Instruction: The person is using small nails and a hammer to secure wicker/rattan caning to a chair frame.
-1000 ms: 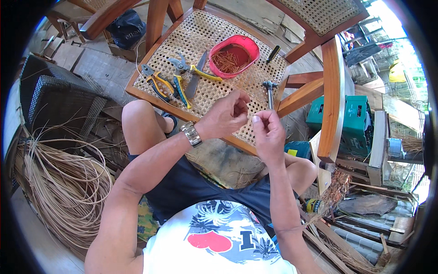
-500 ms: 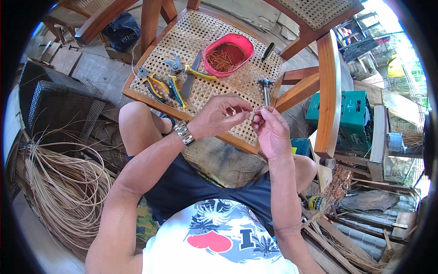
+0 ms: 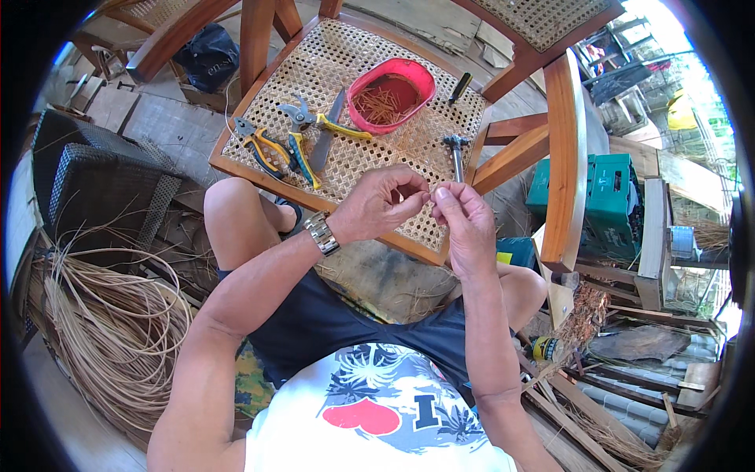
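The left hand (image 3: pixel 373 208) and the right hand (image 3: pixel 468 230) are held close together over the front edge of the woven chair seat (image 3: pixel 314 63). On both, the fingers are curled, with the thumb brought near the first finger; it cannot be told if something tiny is pinched. Farther back on the seat, a red tub (image 3: pixel 405 88) of thin brown sticks (image 3: pixel 379 106) and a hammer (image 3: pixel 458 160) can be seen.

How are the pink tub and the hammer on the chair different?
The tub is pink; the hammer is mostly grey. The tub is wide and rounded, while the hammer is long and thin. The tub holds thin brown sticks; the hammer is no container. Both rest on the woven seat.
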A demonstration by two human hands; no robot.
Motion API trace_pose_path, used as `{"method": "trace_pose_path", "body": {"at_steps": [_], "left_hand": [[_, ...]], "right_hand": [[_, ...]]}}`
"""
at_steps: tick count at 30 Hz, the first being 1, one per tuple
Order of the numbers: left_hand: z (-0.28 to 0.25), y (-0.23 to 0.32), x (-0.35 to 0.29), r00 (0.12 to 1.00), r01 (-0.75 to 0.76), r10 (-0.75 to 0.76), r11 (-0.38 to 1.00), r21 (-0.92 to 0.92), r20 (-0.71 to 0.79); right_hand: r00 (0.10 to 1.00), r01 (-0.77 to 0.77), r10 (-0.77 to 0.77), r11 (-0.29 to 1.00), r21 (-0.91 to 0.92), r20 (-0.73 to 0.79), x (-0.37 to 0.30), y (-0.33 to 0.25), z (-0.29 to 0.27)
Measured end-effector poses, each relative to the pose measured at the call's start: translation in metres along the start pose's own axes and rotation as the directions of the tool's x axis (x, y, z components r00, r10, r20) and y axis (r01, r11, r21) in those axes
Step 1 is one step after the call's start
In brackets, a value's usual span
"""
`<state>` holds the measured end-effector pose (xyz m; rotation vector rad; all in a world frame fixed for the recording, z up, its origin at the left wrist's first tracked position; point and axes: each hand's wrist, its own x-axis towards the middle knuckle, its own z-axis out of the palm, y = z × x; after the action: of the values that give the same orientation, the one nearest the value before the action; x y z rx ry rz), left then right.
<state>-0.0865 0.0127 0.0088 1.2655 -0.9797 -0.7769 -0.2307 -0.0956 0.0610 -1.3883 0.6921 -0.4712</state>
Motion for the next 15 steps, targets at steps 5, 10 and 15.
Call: {"method": "trace_pose_path", "body": {"at_steps": [5, 10, 15], "left_hand": [[-0.001, 0.01, 0.0, 0.975, -0.218, 0.223, 0.935, 0.279, 0.012], [-0.008, 0.006, 0.004, 0.948, -0.318, 0.313, 0.916, 0.245, 0.061], [-0.01, 0.017, 0.0, 0.966, -0.248, 0.214, 0.925, 0.289, 0.146]], "right_hand": [[0.994, -0.093, 0.085, 0.987, 0.129, 0.061, 0.005, 0.019, -0.012], [0.951, -0.299, 0.236, 0.869, 0.394, 0.201, 0.01, 0.017, -0.027], [0.876, -0.469, 0.305, 0.716, 0.517, 0.373, 0.012, 0.022, -0.035]]}}
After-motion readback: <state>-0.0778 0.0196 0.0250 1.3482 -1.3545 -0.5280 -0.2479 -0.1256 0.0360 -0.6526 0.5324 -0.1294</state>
